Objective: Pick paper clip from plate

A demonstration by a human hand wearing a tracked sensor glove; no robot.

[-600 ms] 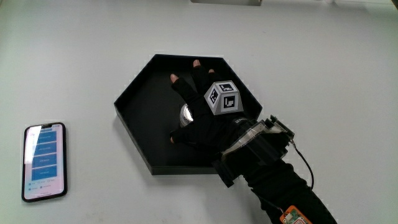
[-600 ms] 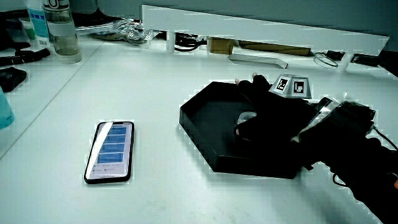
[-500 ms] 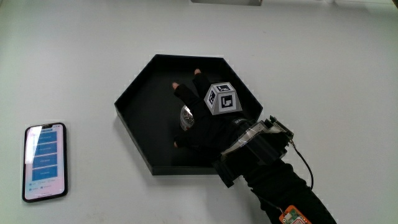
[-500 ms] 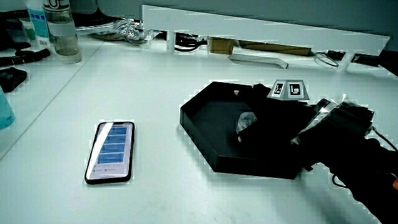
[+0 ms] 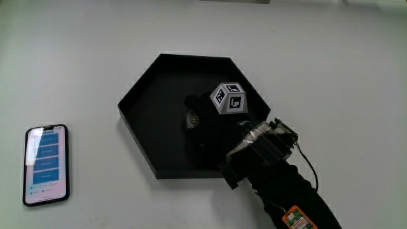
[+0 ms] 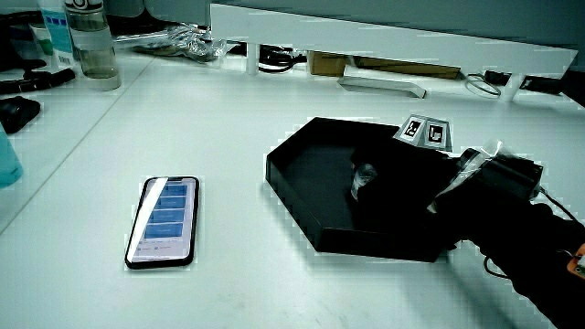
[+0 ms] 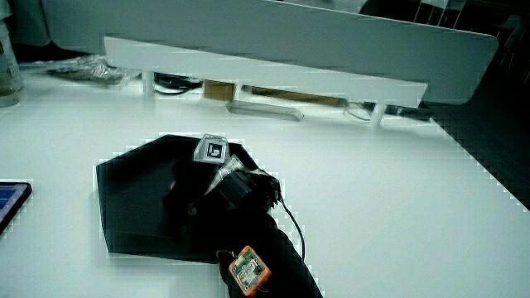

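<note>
Inside the black hexagonal plate (image 5: 137,105) on the counter (image 5: 331,76), the hand (image 5: 213,121) has its fingers curled down over the small shiny paper clip (image 5: 191,118), which looks light, stiff and slippery, best pinched by its edges between fingertips.

Black plate (image 5: 149,95) — silvery, perhaps, paper clip (image 5: 191,117).

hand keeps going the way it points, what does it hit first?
Likely the plate floor, then its wall. The hand sits inside the plate, curled around a small shiny thing, probably the paper clip. Depth unclear.
</note>
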